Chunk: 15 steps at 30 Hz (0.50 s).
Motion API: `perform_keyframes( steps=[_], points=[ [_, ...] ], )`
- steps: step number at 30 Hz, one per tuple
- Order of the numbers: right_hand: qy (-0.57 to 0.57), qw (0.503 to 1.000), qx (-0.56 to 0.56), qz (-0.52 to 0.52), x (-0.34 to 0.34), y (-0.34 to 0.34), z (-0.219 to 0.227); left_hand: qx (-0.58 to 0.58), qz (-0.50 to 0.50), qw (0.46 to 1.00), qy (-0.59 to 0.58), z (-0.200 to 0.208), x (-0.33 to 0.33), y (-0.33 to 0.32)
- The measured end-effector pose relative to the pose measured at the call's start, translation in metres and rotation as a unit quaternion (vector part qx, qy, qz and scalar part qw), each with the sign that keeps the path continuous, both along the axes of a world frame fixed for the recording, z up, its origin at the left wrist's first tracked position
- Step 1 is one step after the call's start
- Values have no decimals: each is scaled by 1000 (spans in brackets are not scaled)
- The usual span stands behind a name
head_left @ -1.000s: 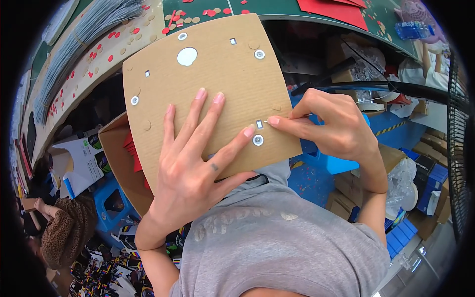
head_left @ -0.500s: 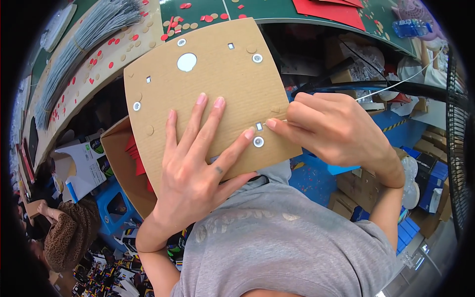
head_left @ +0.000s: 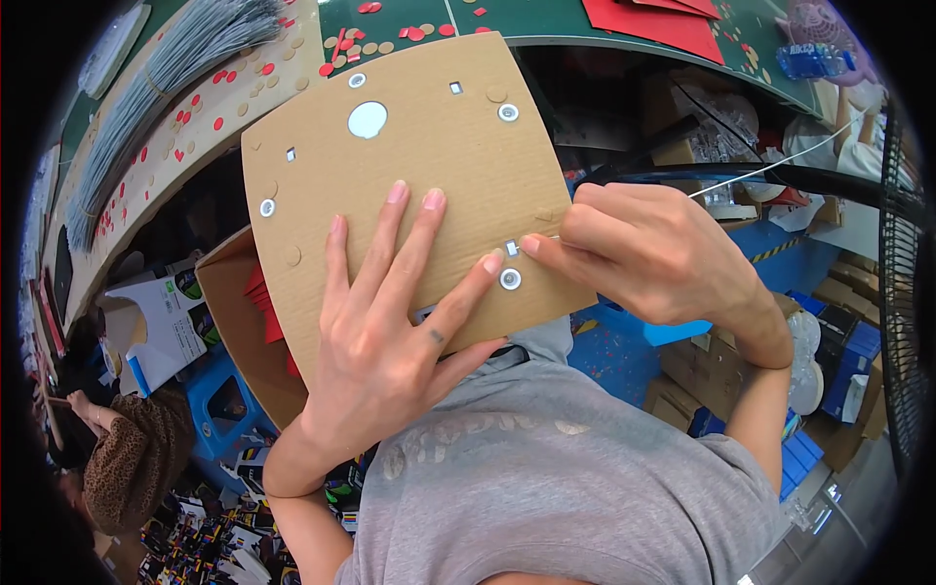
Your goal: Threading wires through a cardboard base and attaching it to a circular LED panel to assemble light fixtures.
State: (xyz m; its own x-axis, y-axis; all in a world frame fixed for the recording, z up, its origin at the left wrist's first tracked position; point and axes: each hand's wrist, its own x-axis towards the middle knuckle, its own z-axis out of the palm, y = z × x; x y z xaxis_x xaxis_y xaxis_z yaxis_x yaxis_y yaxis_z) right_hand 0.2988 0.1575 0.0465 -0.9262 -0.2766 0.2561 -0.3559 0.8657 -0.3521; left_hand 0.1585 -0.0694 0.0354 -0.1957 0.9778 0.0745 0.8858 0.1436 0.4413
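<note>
A brown cardboard panel [head_left: 429,156] lies tilted in front of my chest. It has a large round hole [head_left: 368,120], several small rectangular slots and several white ring-shaped discs [head_left: 508,113]. My left hand [head_left: 390,327] rests on the panel with its fingers spread, the index fingertip beside the lower right slot [head_left: 513,249]. Between thumb and fingers, my right hand [head_left: 648,253] pinches a thin white wire [head_left: 770,169]. Its near end is at that slot, and its long tail runs out to the upper right. How deep the tip sits is too small to tell.
A bundle of grey wires [head_left: 161,97] lies on the bench among red and tan cutouts. Red sheets [head_left: 658,24] are on the green table. An open carton [head_left: 244,336] stands left of the panel. A fan guard [head_left: 899,283] is at right; another person [head_left: 136,458] works at left.
My right hand has shifted very slightly left at the slot, and the wire's tail has swung a little. My left hand stays put. The other person's hand has moved.
</note>
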Motion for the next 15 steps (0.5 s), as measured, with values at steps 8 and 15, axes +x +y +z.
perform_keyframes(
  steps=[8,15],
  points=[
    [-3,1000,15,0,3,-6,-3,5,-1,1000,8,-1,1,-1],
    [31,999,5,18,5,11,-8,-1,-13,1000,18,0,0,-2]
  ],
)
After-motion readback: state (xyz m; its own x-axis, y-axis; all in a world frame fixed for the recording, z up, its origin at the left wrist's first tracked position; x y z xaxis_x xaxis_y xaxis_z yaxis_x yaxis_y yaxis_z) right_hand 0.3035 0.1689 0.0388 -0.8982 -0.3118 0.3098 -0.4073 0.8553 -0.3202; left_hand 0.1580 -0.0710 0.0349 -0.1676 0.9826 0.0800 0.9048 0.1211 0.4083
